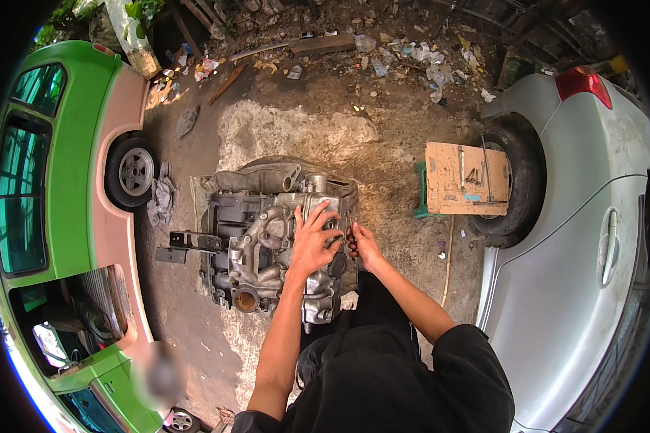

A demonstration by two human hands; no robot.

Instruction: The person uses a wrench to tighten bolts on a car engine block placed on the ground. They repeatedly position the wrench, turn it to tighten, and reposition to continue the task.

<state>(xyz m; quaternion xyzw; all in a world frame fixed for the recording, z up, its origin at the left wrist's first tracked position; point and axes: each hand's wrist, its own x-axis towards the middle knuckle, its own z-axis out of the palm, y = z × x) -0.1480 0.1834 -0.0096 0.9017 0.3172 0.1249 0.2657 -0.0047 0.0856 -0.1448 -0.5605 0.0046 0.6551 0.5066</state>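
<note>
A dirty metal engine (256,252) with curved intake pipes and a dark bracket (188,243) on its left lies on grimy sheeting. My left hand (314,234) rests on the upper right of the engine, its fingers spread and bent over the metal. My right hand (362,242) is at the engine's right edge, closed with thumb and fingers together around something small that I cannot make out. My dark shirt and legs fill the lower middle.
A green and pink van (65,144) stands left, a silver car (578,303) right. Cardboard (448,173) with tools (473,175) rests on a green stool (420,206) beside the car's wheel. Litter (426,61) and wood pieces (321,44) lie beyond. A blurred patch sits lower left.
</note>
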